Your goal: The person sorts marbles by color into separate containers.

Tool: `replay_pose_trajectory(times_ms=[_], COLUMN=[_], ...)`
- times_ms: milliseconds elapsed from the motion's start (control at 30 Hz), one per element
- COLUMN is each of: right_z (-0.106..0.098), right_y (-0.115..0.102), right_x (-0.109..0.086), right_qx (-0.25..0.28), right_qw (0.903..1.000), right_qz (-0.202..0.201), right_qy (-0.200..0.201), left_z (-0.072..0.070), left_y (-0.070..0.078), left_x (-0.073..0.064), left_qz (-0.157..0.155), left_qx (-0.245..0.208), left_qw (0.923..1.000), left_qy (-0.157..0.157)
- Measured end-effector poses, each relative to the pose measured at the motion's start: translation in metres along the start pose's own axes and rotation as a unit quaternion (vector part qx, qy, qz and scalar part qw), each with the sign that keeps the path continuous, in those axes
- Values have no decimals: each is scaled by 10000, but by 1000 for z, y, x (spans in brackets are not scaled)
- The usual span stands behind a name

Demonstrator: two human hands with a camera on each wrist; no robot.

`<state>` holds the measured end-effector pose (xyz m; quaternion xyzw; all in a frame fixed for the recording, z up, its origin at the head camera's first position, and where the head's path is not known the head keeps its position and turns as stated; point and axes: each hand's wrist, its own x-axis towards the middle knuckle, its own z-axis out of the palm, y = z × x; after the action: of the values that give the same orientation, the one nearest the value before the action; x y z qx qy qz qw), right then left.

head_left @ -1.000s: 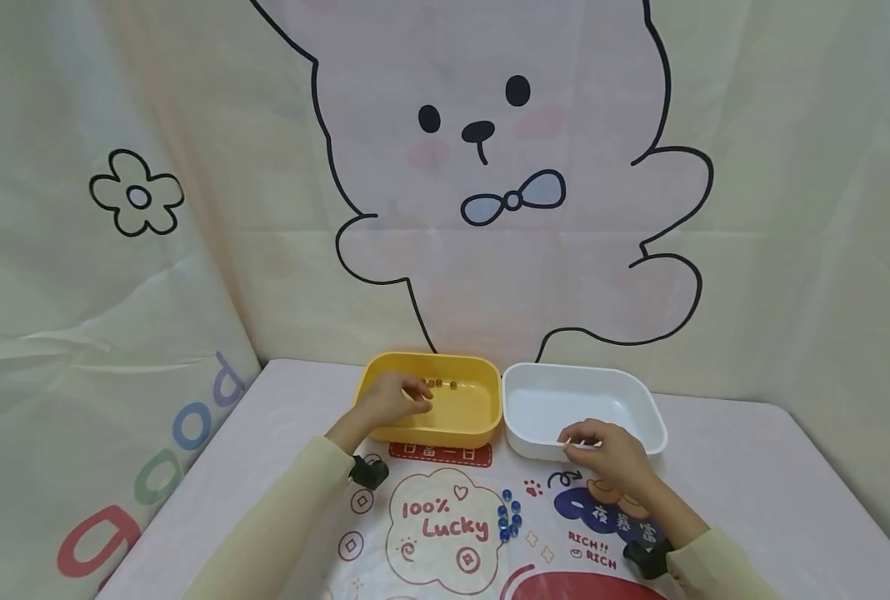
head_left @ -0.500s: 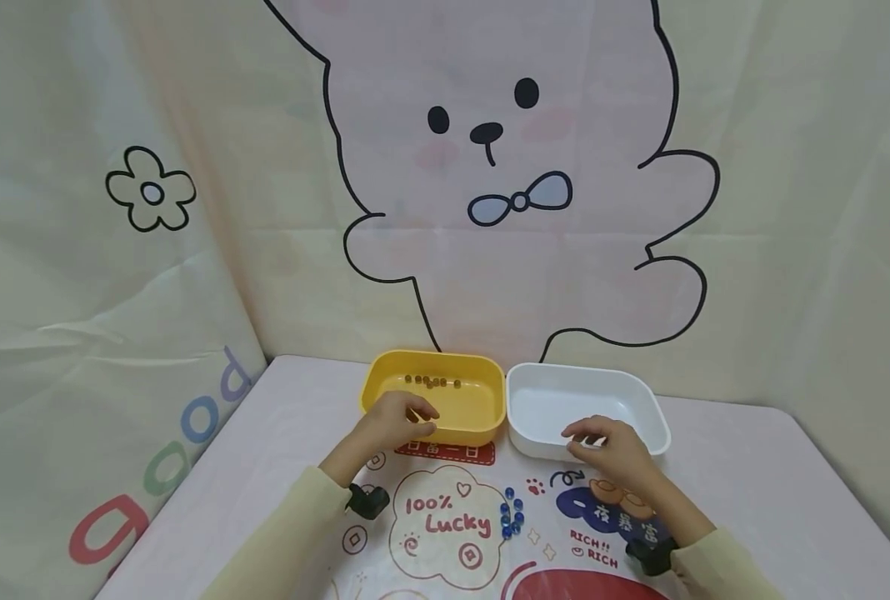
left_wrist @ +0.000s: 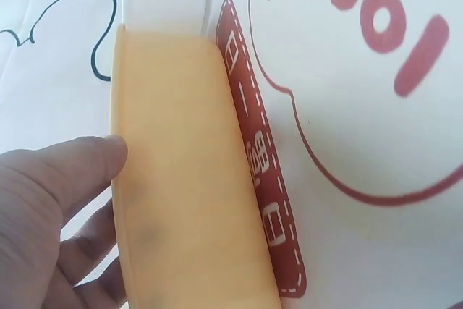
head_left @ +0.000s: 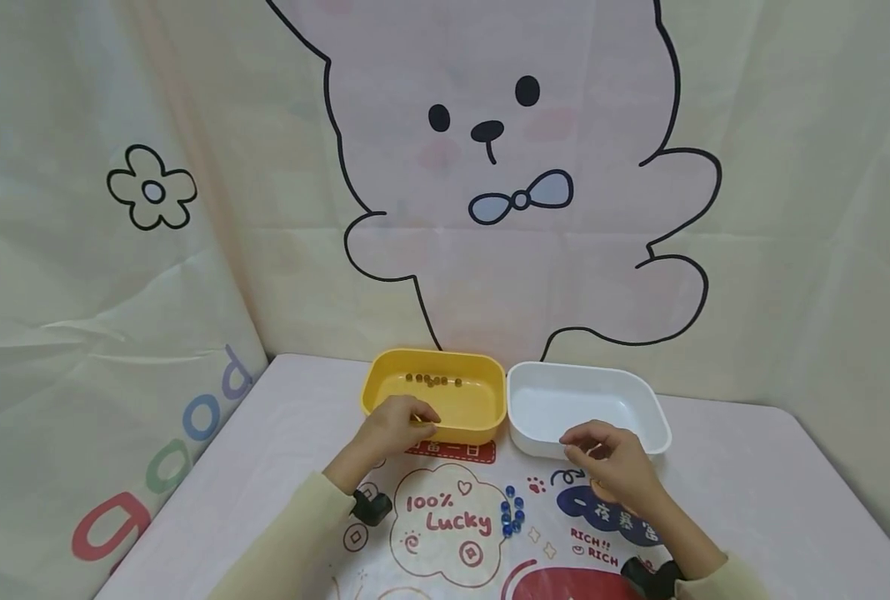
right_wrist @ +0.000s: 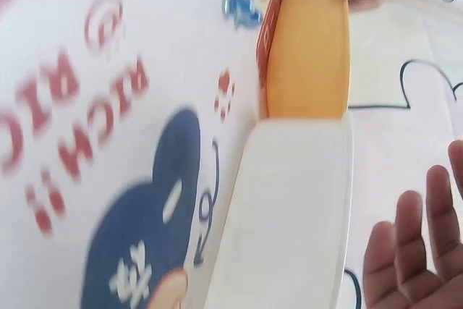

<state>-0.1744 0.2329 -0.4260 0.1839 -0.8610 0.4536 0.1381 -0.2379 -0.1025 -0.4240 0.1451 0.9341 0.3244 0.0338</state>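
Observation:
My left hand (head_left: 398, 425) hovers at the near rim of a yellow tray (head_left: 463, 408), fingers loosely bent. In the left wrist view its thumb (left_wrist: 90, 161) overlaps the tray's rim, while the other fingers hang beyond the wall. Along the tray's far side lie several small brownish beads (head_left: 445, 381). Over the near edge of a white tray (head_left: 542, 408) is my right hand (head_left: 616, 461), holding nothing. The right wrist view has its fingers (right_wrist: 410, 233) extended and spread. Between the arms, several blue glass beads (head_left: 507, 506) form two short rows on the table.
Both trays stand side by side against the back of the table (head_left: 722, 467). A printed mat pattern with red lettering (head_left: 448, 512) covers the near middle. Behind rises a cloth backdrop (head_left: 790, 250) with a cartoon bear. Black wrist cameras (head_left: 372, 506) sit on both wrists.
My left hand has drawn back from inside the yellow tray to its near rim, uncovering more beads there. My right hand stays almost in place, its wrist slightly lower.

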Motion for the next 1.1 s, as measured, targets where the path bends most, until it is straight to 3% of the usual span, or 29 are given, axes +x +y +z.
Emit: replay_pose_trajectory(times_ms=[167,300,533,767,1100], right_z=[10,20,38,52,65], right_y=[-13,-15,-14,-10,-3], right_x=[-6,-8,-7,-6,-3], right_qx=[136,268,397,173,-66], right_qw=[9992,9951,9812,9738,9682], right_qz=[279,742,1529,1653,1769], right_qy=[-260,-597,-1104,-1555,-1770], left_z=[3,3,3,4,6], left_y=[5,8,12,13,9], left_x=[0,-1,-2,-2,1], left_qz=[123,182,-12,-164,-172], left_qx=[430,674,804,783,733], left_qw=[9989,9972,9962,9964,9967], left_qy=[169,253,333,294,316])
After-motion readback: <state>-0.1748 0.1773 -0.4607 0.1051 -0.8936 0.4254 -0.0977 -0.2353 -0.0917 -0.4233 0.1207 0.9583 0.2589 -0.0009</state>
